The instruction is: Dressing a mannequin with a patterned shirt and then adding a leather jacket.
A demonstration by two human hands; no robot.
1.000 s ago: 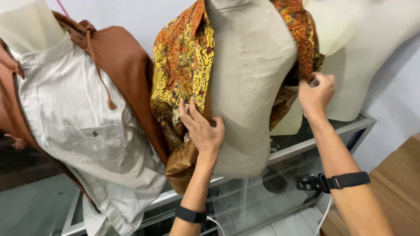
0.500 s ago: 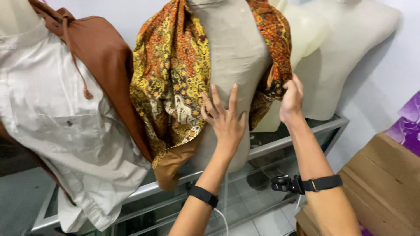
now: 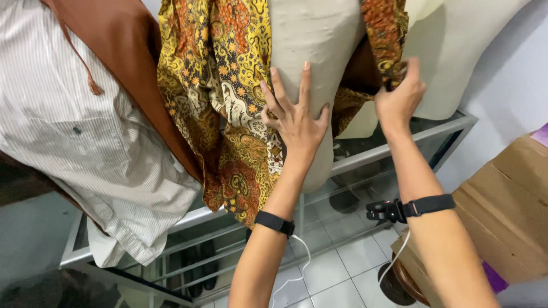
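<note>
A beige fabric mannequin torso (image 3: 317, 34) stands on a glass display case (image 3: 451, 122). An open batik shirt (image 3: 222, 85) in yellow, orange and brown hangs on it. My left hand (image 3: 294, 117) lies flat on the torso's front with fingers spread, beside the shirt's left panel. My right hand (image 3: 399, 94) pinches the lower edge of the shirt's right panel (image 3: 383, 34). Both wrists carry black bands.
To the left, a second form wears a white striped shirt (image 3: 85, 142) under a brown garment (image 3: 123, 51). Another pale torso (image 3: 456, 51) stands at the right by the wall. A cardboard box (image 3: 508, 205) sits at lower right on the tiled floor (image 3: 337, 274).
The view has tipped down and closer. My left hand has gone from gripping the left panel to lying flat on the torso. My right hand has slid down the right panel's edge.
</note>
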